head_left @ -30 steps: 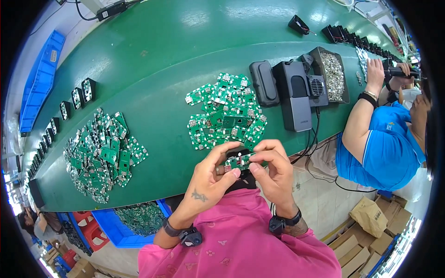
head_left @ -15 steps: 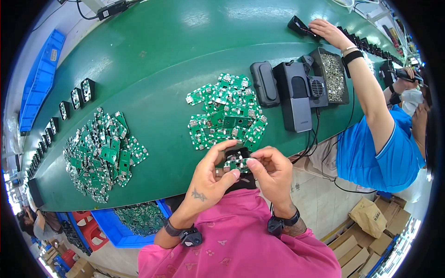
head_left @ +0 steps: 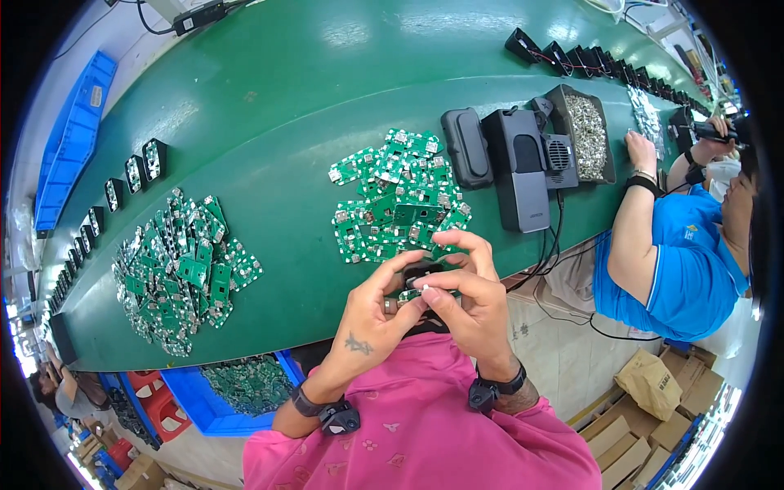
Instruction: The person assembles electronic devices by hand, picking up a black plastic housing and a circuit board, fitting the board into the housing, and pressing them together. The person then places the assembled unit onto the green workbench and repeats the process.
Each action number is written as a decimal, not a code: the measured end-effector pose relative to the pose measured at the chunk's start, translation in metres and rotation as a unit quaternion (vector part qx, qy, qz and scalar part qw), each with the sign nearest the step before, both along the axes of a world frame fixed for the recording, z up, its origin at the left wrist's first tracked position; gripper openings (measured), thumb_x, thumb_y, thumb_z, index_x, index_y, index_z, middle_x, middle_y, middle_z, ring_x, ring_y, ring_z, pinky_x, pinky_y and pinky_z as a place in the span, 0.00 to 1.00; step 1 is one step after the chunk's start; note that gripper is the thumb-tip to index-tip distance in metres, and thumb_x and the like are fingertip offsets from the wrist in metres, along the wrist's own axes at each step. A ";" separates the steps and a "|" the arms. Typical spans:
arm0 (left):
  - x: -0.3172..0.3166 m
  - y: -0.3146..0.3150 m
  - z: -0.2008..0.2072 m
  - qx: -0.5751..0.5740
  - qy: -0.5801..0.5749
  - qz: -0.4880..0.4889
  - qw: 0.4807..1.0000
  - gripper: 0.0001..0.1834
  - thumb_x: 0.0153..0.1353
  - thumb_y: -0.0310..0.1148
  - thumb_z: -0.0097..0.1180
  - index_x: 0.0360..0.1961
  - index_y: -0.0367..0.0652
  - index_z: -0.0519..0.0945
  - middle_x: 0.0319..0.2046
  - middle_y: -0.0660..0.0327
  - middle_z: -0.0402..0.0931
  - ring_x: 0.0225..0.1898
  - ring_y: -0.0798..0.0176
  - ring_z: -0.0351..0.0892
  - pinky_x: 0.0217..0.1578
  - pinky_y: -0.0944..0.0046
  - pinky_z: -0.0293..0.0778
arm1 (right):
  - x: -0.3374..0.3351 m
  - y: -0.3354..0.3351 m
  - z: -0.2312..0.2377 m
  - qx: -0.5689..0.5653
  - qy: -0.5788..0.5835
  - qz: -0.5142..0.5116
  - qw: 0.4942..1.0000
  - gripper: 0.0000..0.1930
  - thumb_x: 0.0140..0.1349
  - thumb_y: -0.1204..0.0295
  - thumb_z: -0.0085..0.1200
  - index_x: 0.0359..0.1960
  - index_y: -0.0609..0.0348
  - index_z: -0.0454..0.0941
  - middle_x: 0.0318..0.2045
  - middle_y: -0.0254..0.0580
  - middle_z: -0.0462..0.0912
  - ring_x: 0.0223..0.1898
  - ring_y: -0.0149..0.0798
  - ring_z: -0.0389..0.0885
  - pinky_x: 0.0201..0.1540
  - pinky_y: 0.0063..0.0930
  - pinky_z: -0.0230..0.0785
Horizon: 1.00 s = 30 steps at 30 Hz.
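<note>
Close to my body at the table's front edge, my left hand (head_left: 369, 309) is closed around a small black housing (head_left: 415, 272). A green circuit board (head_left: 405, 296) lies at the near side of that housing, largely covered by my fingers. My right hand (head_left: 472, 304) is closed too, thumb and forefinger pinching a small white piece (head_left: 425, 288) over the board; its exact kind is too small to tell. Just beyond my hands is a loose pile of green circuit boards (head_left: 408, 196). A second, denser heap of boards (head_left: 175, 273) lies to the left.
Black housings with boards (head_left: 135, 173) line the left edge. Right of the pile stand a black case (head_left: 466, 147), a grey-black device (head_left: 523, 175) and a tray of small metal parts (head_left: 590, 135). A co-worker in blue (head_left: 653, 261) sits at the right. A blue bin (head_left: 220, 412) stands below.
My right hand has shifted left over the board, its forefinger and thumb now pinching a small white piece. The co-worker's arm has drawn back from the row of black housings at the far right.
</note>
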<state>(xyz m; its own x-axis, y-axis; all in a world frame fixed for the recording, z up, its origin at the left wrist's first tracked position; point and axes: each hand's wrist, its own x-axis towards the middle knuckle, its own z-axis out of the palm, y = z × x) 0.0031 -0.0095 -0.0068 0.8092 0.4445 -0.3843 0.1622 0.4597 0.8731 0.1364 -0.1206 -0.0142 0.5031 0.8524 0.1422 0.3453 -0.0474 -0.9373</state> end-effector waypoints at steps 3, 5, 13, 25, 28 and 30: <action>0.002 -0.001 0.002 -0.021 -0.013 0.028 0.999 0.29 0.63 0.16 0.54 0.66 0.34 0.66 0.52 0.54 0.76 0.51 0.66 0.78 0.49 0.67 0.80 | -0.008 0.000 0.003 0.010 -0.040 -0.036 0.999 0.06 0.58 0.72 0.63 0.37 0.53 0.86 0.56 0.44 0.74 0.60 0.46 0.67 0.53 0.39 0.66; 0.001 -0.002 0.001 0.017 -0.052 0.078 0.995 0.30 0.65 0.18 0.54 0.69 0.37 0.64 0.54 0.53 0.75 0.51 0.68 0.78 0.47 0.69 0.80 | -0.016 -0.002 0.005 0.009 -0.107 -0.056 0.993 0.05 0.59 0.73 0.63 0.36 0.56 0.85 0.52 0.45 0.75 0.54 0.43 0.70 0.48 0.35 0.67; -0.004 0.000 0.012 0.063 -0.069 0.132 0.987 0.33 0.65 0.16 0.52 0.71 0.34 0.61 0.56 0.55 0.74 0.54 0.66 0.76 0.53 0.67 0.76 | -0.015 0.004 0.021 0.011 -0.112 -0.024 0.993 0.02 0.60 0.80 0.61 0.34 0.63 0.80 0.26 0.41 0.78 0.24 0.36 0.75 0.25 0.28 0.65; -0.012 0.000 0.020 0.289 0.020 0.066 0.955 0.33 0.59 0.15 0.58 0.68 0.38 0.69 0.51 0.56 0.78 0.46 0.69 0.79 0.47 0.69 0.77 | -0.003 0.011 0.041 -0.041 -0.163 0.070 0.983 0.04 0.57 0.79 0.61 0.31 0.62 0.77 0.23 0.41 0.73 0.22 0.42 0.75 0.24 0.35 0.65; -0.013 0.002 0.015 0.310 0.003 0.062 0.949 0.33 0.57 0.15 0.60 0.66 0.40 0.71 0.50 0.55 0.79 0.46 0.68 0.81 0.45 0.68 0.79 | -0.002 0.011 0.039 -0.042 -0.146 0.080 0.985 0.04 0.56 0.79 0.61 0.30 0.61 0.78 0.22 0.40 0.72 0.21 0.43 0.74 0.24 0.35 0.64; -0.013 0.003 0.018 0.320 0.003 0.054 0.946 0.33 0.57 0.15 0.60 0.66 0.40 0.72 0.51 0.54 0.79 0.46 0.67 0.81 0.45 0.68 0.80 | -0.001 0.011 0.041 -0.052 -0.141 0.084 0.985 0.04 0.56 0.79 0.61 0.29 0.61 0.78 0.22 0.40 0.72 0.21 0.43 0.74 0.23 0.35 0.64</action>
<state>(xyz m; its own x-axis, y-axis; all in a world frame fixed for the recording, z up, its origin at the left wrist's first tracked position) -0.0099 -0.0062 0.0111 0.7441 0.6680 -0.0127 0.1495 -0.1479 0.9776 0.1357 -0.1099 0.0265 0.3060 0.9379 0.1636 0.6020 -0.0574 -0.7964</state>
